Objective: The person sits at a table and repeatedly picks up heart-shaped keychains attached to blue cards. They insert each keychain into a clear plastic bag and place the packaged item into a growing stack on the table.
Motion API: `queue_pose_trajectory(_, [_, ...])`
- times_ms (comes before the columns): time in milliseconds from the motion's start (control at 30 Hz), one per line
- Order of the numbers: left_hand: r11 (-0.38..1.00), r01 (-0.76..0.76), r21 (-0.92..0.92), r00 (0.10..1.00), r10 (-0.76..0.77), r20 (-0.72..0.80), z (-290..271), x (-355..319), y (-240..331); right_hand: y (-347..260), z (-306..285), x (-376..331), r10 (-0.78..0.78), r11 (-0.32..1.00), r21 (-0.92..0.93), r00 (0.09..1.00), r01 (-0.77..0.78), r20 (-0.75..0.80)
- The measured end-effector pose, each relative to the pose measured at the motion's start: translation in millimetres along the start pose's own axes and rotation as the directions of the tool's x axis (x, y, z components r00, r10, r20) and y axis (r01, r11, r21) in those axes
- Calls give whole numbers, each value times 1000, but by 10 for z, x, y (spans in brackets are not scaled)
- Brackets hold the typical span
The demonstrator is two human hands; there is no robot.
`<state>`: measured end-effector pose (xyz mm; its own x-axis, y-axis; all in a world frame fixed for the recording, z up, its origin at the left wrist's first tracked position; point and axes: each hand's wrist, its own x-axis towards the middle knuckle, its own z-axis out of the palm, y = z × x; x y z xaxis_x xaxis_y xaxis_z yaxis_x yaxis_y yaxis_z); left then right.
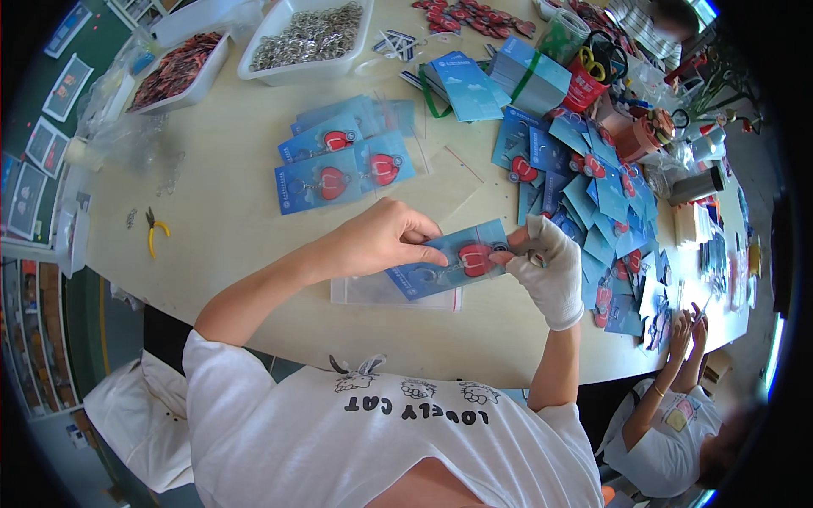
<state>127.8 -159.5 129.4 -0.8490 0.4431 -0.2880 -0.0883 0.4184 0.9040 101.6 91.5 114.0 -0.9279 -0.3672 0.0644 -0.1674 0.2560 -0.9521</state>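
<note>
Between both hands I hold a blue card (pixel 412 282) with a red keychain (pixel 477 260) on its face, tilted above the table. My left hand (pixel 385 240) pinches its left part between thumb and fingers. On the right end, my right hand (pixel 549 269), in a white glove with bare fingertips, grips the card beside the red charm. Partly under the card lies a clear plastic bag (pixel 360 292) with a red line at its end. Beyond my left hand sit several blue cards with red keychains (pixel 318 181), in clear sleeves.
A heap of blue cards with keychains (pixel 597 207) spreads at the right. White bins hold metal rings (pixel 309 38) and dark red pieces (pixel 178 72). Yellow-handled pliers (pixel 154 233) lie at left. A red cup (pixel 584 80) holds scissors. Another person's hands (pixel 688 330) work at the right edge.
</note>
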Motion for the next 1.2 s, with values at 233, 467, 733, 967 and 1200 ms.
queue_pose_trajectory(233, [990,-19,-140,1000,21,14,136,65,-234,132,172,-69,-23,997,-70,994,31,108])
queue_pose_trajectory(467, [993,-46,-111,997,52,56,133,70,-222,44,155,-8,-63,972,-180,908,149,413])
queue_pose_trajectory(733, [992,-17,-123,1000,19,11,23,85,-179,456,371,102,103,987,85,940,-137,325])
queue_pose_trajectory(967, [995,-71,71,997,70,19,-101,91,-197,481,382,236,125,974,95,837,-206,533])
queue_pose_trajectory(1200, [992,84,89,964,-58,-258,-740,-3,-528,861,339,1110,-106,669,-743,993,26,-60])
